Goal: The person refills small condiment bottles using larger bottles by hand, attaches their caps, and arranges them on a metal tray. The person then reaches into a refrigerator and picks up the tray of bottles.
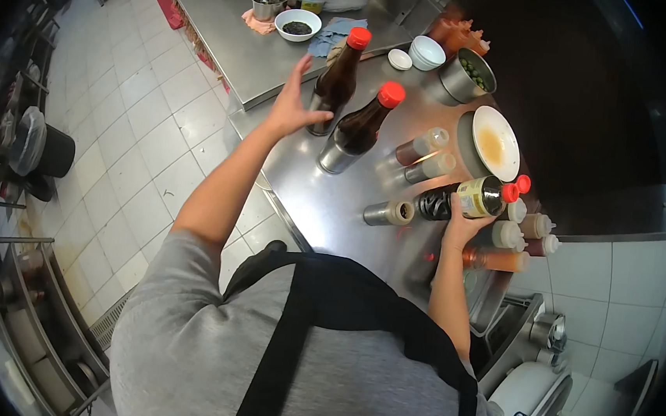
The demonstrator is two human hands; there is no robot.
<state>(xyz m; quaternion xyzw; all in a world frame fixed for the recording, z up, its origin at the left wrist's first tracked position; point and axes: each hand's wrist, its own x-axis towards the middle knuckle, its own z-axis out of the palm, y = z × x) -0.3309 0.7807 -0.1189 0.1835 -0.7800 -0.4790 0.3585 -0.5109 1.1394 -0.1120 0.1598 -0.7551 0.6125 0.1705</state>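
My left hand is open, thumb and fingers spread beside a tall dark glass bottle with a red cap. The thumb overlaps the bottle in view; I cannot tell whether it touches. A second dark red-capped bottle stands just right of it on the steel counter. My right hand is closed around a dark sauce bottle with a pale label and red cap. Close to that hand are a clear shaker-like container and several squeeze bottles.
A white plate with brown residue and a metal pot of green pieces stand at the back right. Two clear small bottles are mid-counter. A white bowl with dark contents sits on the left worktop.
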